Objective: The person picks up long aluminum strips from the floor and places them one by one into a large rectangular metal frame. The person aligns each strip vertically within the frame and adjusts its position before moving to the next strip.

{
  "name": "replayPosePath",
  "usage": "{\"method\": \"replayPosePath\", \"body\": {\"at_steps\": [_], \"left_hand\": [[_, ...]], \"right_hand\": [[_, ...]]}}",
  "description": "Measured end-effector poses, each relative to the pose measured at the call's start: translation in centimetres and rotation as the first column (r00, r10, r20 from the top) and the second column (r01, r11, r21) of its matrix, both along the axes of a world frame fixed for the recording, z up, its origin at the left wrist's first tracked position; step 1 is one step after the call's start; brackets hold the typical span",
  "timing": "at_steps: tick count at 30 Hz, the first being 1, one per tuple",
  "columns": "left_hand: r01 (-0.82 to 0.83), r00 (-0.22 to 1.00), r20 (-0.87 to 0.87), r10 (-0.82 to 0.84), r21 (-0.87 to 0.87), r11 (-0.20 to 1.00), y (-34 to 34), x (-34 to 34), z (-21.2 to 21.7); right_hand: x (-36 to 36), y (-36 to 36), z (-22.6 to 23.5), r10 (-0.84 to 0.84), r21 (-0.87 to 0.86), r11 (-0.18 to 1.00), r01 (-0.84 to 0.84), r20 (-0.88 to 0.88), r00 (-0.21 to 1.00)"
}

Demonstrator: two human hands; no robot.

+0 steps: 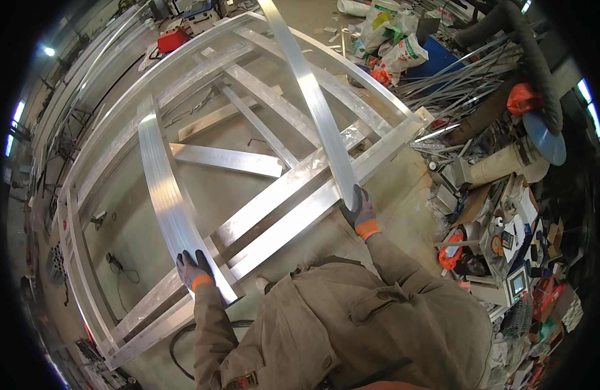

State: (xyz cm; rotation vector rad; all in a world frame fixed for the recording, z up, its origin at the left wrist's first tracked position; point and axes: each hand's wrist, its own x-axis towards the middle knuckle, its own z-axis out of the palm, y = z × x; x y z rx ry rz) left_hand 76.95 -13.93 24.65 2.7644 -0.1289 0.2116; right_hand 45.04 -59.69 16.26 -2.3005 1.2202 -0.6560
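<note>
At centre-left and upper centre of the frame lie left bar (pixel 166 201) and right bar (pixel 313 97), silvery metal, likely stiff, slick, best taken by the edges; left hand (pixel 196 270) spread near the former's lower end, right hand (pixel 361 216) clasping the latter's.

Silver metal frame (pixel 389 148) — long flat bar (pixel 164 185) lying across it, floor (pixel 404 201) — black cable (pixel 172 344), dark corded tool (pixel 112 261)

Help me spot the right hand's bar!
Find the big metal frame, then the gloved right hand at its near side. That hand holds a long bar slanting across the frame. Unlike the other bar under the left hand, it reaches the picture's top edge.
</note>
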Motion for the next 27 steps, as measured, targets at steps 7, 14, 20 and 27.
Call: {"method": "replayPosePath", "body": {"at_steps": [7,14,20,27], "left_hand": [[0.003,1.0,-0.005,-0.003,0.014,1.0,0.2,0.1,-0.2],[-0.008,0.999,-0.033,0.011,0.067,0.998,-0.6,-0.1,0.7],[-0.01,0.996,-0.087,0.016,0.064,0.998,-0.7,-0.2,1.1],[-0.001,0.998,-0.065,0.004,0.04,0.999,0.4,0.8,-0.8]], "right_hand": [[0.0,-1.2,-0.4,-0.125,0.067,0.991,0.119,0.101,0.987],[-1.6,-4.6,1.4,-0.153,0.566,0.823,-0.053,0.31,0.938],[-2.6,-5.1,2.8,-0.257,0.791,0.56,-0.248,0.45,0.855],[-4.1,-5.5,3.0,-0.266,0.804,0.482,-0.348,0.513,0.816]]}}
